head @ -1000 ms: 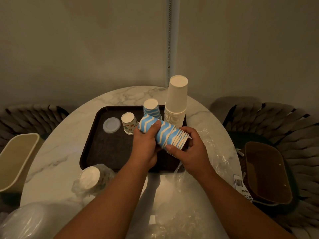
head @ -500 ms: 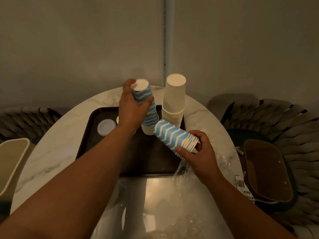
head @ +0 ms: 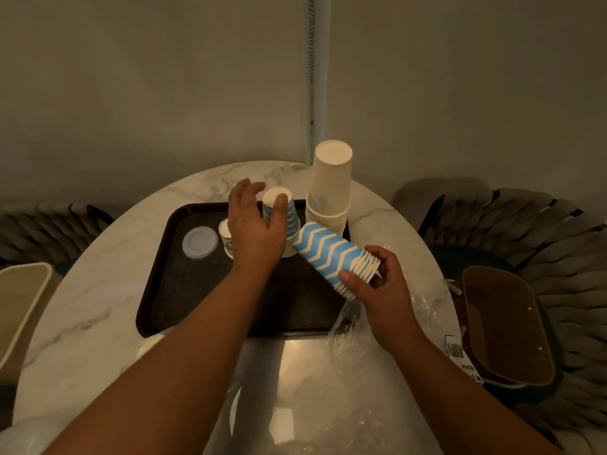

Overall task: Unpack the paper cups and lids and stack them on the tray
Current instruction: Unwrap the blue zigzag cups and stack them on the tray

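On tray (head: 170, 290), ridged chevron cups (head: 289, 221).

My left hand (head: 254, 229) is stretched forward on a nearly straight bare forearm, fingers spread and loosely extended, thumb out to the right, gripping nothing that I can see. My right hand (head: 381, 284) sits nearer and to the right, wrist bent inward, thumb and curled fingers clamped around the rim end of the blue cup stack (head: 335, 257).
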